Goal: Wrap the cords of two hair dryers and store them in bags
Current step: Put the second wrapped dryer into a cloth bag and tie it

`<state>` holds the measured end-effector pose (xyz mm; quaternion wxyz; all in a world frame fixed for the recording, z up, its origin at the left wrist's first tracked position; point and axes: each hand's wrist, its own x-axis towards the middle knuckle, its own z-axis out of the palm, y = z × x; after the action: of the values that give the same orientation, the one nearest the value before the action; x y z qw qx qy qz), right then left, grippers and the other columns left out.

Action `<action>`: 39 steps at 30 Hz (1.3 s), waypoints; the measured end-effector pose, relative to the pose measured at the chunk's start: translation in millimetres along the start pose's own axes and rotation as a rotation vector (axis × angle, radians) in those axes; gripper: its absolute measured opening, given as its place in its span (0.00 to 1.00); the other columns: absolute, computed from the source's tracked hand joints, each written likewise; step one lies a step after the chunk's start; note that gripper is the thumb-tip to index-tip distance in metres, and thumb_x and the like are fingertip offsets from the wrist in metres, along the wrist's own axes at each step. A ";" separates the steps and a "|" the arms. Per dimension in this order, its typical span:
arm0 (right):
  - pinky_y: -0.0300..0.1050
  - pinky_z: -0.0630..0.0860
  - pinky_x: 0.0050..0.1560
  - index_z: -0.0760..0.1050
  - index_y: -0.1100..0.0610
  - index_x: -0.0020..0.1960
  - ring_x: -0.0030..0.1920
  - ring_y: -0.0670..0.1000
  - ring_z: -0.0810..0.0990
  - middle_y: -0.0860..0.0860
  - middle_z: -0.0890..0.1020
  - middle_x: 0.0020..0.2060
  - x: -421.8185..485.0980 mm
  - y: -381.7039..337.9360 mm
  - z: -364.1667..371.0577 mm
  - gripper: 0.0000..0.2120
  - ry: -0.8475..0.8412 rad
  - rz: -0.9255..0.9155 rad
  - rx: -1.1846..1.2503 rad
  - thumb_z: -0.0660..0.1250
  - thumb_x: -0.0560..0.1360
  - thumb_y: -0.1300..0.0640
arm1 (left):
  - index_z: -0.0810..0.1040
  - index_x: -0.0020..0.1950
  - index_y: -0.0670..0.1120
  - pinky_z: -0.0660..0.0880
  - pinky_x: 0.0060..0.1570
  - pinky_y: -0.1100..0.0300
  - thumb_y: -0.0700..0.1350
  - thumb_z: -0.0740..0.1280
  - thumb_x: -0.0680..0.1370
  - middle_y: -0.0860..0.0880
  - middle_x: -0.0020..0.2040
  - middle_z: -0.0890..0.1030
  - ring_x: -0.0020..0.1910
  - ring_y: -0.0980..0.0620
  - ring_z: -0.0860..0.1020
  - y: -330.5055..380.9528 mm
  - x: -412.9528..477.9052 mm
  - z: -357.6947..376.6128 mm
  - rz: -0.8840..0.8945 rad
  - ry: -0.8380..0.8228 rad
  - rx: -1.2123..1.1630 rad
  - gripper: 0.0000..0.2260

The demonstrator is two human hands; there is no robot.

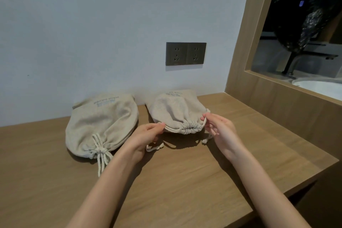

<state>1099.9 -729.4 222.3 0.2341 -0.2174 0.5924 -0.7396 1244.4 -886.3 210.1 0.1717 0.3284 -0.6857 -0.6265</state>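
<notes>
Now left hand (148,135) and right hand (220,127) each pinch the cream rope drawstring (171,129) beside the gathered mouth of a beige linen bag (174,111) on the wooden desk (185,181); likely floppy, best gripped by its cords.

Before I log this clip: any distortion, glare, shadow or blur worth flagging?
Head view: wide-angle bends the table edge; light is dim and soft, no glare; left hand and right hand shadow the table beneath the right bag; its print is soft; window is dark.
</notes>
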 end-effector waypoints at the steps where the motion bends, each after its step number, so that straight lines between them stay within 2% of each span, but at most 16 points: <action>1: 0.36 0.73 0.43 0.81 0.59 0.41 0.36 0.44 0.76 0.50 0.83 0.36 -0.4 -2.4 0.9 0.08 -0.005 -0.009 0.008 0.66 0.77 0.61 | 0.80 0.46 0.50 0.68 0.63 0.56 0.51 0.67 0.77 0.51 0.50 0.80 0.53 0.52 0.75 0.1 0.4 0.1 -0.020 -0.011 -0.023 0.06; 3: 0.38 0.74 0.46 0.81 0.60 0.43 0.38 0.45 0.77 0.52 0.83 0.39 -2.4 -7.6 5.2 0.06 -0.019 -0.019 0.038 0.67 0.76 0.61 | 0.80 0.44 0.50 0.64 0.63 0.55 0.53 0.67 0.77 0.53 0.48 0.80 0.52 0.52 0.75 0.7 -0.3 2.7 -0.054 -0.005 -0.072 0.08; 5: 0.38 0.78 0.48 0.81 0.62 0.47 0.40 0.47 0.79 0.54 0.84 0.41 -4.1 -10.7 11.4 0.05 -0.036 -0.027 0.099 0.66 0.76 0.62 | 0.80 0.45 0.48 0.63 0.56 0.55 0.54 0.66 0.77 0.54 0.46 0.80 0.48 0.54 0.75 -1.1 -1.0 8.5 -0.063 0.059 -0.150 0.11; 9: 0.38 0.80 0.49 0.80 0.61 0.50 0.43 0.48 0.82 0.55 0.84 0.43 -11.8 -15.3 30.2 0.06 -0.087 -0.166 0.077 0.64 0.78 0.61 | 0.77 0.44 0.49 0.67 0.47 0.59 0.49 0.67 0.78 0.53 0.40 0.76 0.41 0.58 0.72 -0.2 -7.8 23.6 -0.021 0.159 -0.330 0.05; 11: 0.36 0.79 0.45 0.80 0.60 0.51 0.39 0.46 0.81 0.53 0.84 0.41 -13.4 -13.9 38.6 0.07 -0.102 -0.255 -0.009 0.63 0.79 0.62 | 0.77 0.41 0.46 0.70 0.44 0.60 0.46 0.67 0.78 0.48 0.39 0.77 0.41 0.54 0.74 -0.1 -9.0 24.1 0.024 0.219 -0.334 0.07; 13: 0.35 0.77 0.41 0.81 0.61 0.49 0.36 0.42 0.78 0.49 0.84 0.42 -11.0 -6.9 43.9 0.08 -0.125 -0.349 -0.210 0.62 0.79 0.62 | 0.80 0.41 0.42 0.71 0.45 0.57 0.45 0.67 0.78 0.42 0.42 0.80 0.43 0.48 0.76 -2.6 -7.8 21.8 0.122 0.274 -0.285 0.09; 15: 0.34 0.76 0.45 0.80 0.63 0.43 0.42 0.37 0.79 0.44 0.83 0.46 -9.1 3.8 47.3 0.11 -0.163 -0.434 -0.467 0.61 0.80 0.62 | 0.81 0.45 0.41 0.72 0.44 0.56 0.46 0.66 0.78 0.42 0.43 0.82 0.42 0.49 0.77 -2.8 -9.0 19.3 0.193 0.302 -0.226 0.09; 17: 0.39 0.76 0.50 0.78 0.66 0.43 0.49 0.39 0.79 0.47 0.82 0.46 -8.8 16.3 48.3 0.12 -0.242 -0.494 -0.673 0.60 0.80 0.64 | 0.82 0.46 0.43 0.73 0.39 0.61 0.46 0.67 0.78 0.47 0.38 0.81 0.39 0.53 0.77 -1.2 -10.5 15.9 0.228 0.287 -0.224 0.08; 20: 0.48 0.74 0.50 0.77 0.64 0.47 0.46 0.49 0.76 0.52 0.79 0.42 -8.6 30.7 47.6 0.08 -0.314 -0.580 -0.878 0.59 0.79 0.66 | 0.83 0.44 0.46 0.73 0.35 0.66 0.46 0.67 0.78 0.52 0.34 0.80 0.34 0.57 0.77 4.8 -13.1 10.6 0.325 0.255 -0.186 0.08; 24: 0.48 0.74 0.48 0.71 0.55 0.41 0.45 0.48 0.75 0.46 0.76 0.42 -11.1 34.0 49.7 0.10 -0.337 -0.612 -0.926 0.58 0.79 0.65 | 0.83 0.43 0.50 0.70 0.33 0.73 0.45 0.66 0.78 0.56 0.33 0.80 0.31 0.62 0.74 12.0 -15.7 3.8 0.491 0.225 -0.015 0.08; 27: 0.44 0.71 0.46 0.69 0.52 0.42 0.44 0.45 0.72 0.41 0.71 0.40 -14.2 34.7 50.4 0.10 -0.363 -0.610 -0.966 0.57 0.79 0.64 | 0.83 0.47 0.50 0.68 0.34 0.77 0.46 0.65 0.78 0.60 0.36 0.80 0.32 0.69 0.74 18.8 -19.3 -1.3 0.538 0.154 0.060 0.07; 31: 0.42 0.71 0.48 0.73 0.52 0.44 0.46 0.45 0.73 0.45 0.75 0.43 -16.7 39.3 50.7 0.08 -0.410 -0.599 -1.034 0.57 0.78 0.60 | 0.84 0.49 0.48 0.66 0.27 0.73 0.45 0.67 0.78 0.61 0.30 0.78 0.26 0.63 0.71 25.5 -24.8 -7.1 0.578 0.068 0.151 0.06; 33: 0.44 0.73 0.49 0.74 0.54 0.42 0.46 0.44 0.73 0.45 0.77 0.42 -18.3 40.8 50.7 0.08 -0.433 -0.615 -1.071 0.58 0.76 0.55 | 0.83 0.47 0.51 0.69 0.30 0.73 0.45 0.68 0.77 0.60 0.33 0.80 0.29 0.63 0.74 27.9 -26.5 -8.7 0.590 0.039 0.156 0.05; 36: 0.41 0.71 0.44 0.74 0.55 0.37 0.41 0.44 0.73 0.43 0.76 0.36 -21.6 39.6 50.7 0.14 -0.427 -0.639 -1.037 0.63 0.76 0.46 | 0.84 0.46 0.52 0.70 0.35 0.73 0.46 0.69 0.76 0.55 0.37 0.81 0.34 0.63 0.75 28.0 -25.7 -8.0 0.617 0.036 0.156 0.04; 39: 0.45 0.72 0.45 0.76 0.54 0.37 0.38 0.44 0.74 0.45 0.77 0.32 -23.1 38.0 51.5 0.18 -0.428 -0.627 -0.996 0.60 0.78 0.43 | 0.84 0.46 0.52 0.72 0.40 0.70 0.47 0.69 0.76 0.52 0.40 0.83 0.39 0.59 0.77 23.2 -21.5 -7.1 0.643 0.023 0.165 0.05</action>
<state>1152.5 -762.4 194.6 -0.0097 -0.6072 0.7141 -0.3482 1259.1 -877.3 237.6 0.3414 0.1150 -0.8005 -0.4789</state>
